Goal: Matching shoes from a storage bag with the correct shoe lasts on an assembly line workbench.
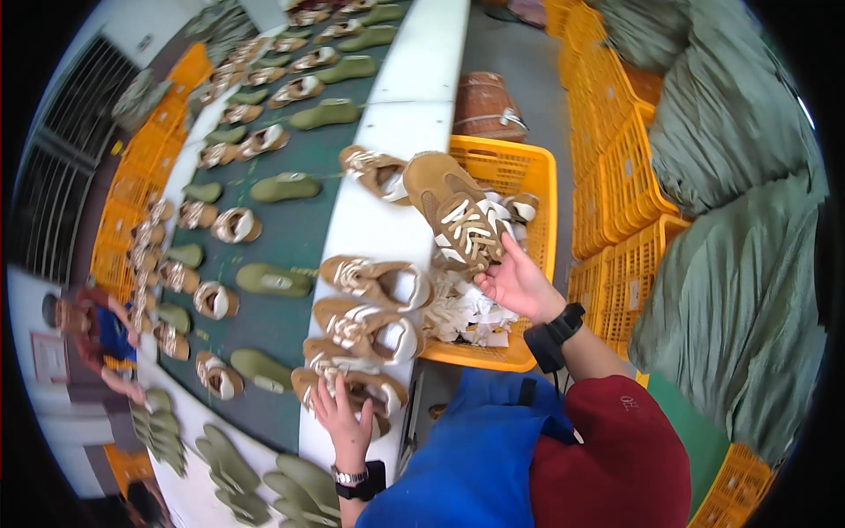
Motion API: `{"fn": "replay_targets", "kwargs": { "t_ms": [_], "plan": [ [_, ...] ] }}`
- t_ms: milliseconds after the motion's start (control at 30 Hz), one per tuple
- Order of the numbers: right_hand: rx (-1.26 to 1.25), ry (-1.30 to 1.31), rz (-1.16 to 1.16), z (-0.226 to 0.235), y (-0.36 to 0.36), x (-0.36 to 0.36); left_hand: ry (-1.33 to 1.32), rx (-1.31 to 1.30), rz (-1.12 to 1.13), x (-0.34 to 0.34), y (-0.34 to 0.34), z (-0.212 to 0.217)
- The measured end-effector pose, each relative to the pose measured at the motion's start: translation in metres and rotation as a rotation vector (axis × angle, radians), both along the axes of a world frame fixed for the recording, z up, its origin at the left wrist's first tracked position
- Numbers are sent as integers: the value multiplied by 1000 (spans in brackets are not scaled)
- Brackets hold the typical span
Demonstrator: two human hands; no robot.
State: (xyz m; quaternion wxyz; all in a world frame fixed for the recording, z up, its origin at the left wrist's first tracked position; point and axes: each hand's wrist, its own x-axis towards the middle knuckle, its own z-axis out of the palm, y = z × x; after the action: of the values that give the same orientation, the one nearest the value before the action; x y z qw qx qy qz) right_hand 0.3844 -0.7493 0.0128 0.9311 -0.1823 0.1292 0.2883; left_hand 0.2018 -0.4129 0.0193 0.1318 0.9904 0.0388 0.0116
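Note:
Raised over the yellow crate is a brown sneaker with white laces, its toe pointing away from me. My right hand grips it near the heel end. Fingers spread, my left hand lies against the nearest brown shoe in a row along the white table edge. Next to it stand another brown shoe and, further up, a shoe with white lining. One more shoe sits apart at the far end. White paper scraps and another shoe lie inside the crate.
A green conveyor carries brown shoes and green shoe lasts. More lasts lie at the lower left, near another person. Stacked yellow crates and grey-green covers line the right. A brown bundle stands beyond the crate.

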Motion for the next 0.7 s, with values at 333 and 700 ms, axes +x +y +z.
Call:
{"fn": "replay_targets", "kwargs": {
  "t_ms": [333,700],
  "plan": [
    [344,282,861,38,171,-113,-203,-950,-2,-50,-6,59],
    [337,36,1163,29,234,-154,-412,-1634,447,-132,24,55]
  ]
}}
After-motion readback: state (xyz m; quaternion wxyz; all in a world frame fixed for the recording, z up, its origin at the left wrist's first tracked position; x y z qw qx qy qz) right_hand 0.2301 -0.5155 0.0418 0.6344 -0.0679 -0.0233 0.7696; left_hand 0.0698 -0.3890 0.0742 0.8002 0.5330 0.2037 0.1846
